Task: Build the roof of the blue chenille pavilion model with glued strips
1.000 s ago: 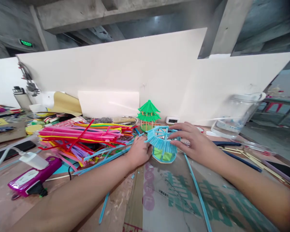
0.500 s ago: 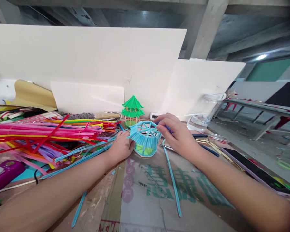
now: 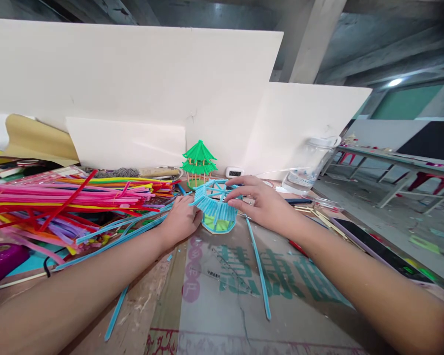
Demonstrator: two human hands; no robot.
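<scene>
Blue pavilion model [image 3: 221, 212]: between the hands, neither clearly nearer
Pavilion's axis: roughly upright, open-topped roof [image 3: 208, 198] facing up, no marked long axis
Left hand [image 3: 180, 218]: curled at roof's left edge, grip hidden
Right hand [image 3: 261, 201]: fingers bent, tips by roof's right side; cannot tell if pinching

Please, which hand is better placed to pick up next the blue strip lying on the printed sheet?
Probably the right hand: the far end of the blue strip lies close to it. The left hand is farther, across the blue model.
</scene>
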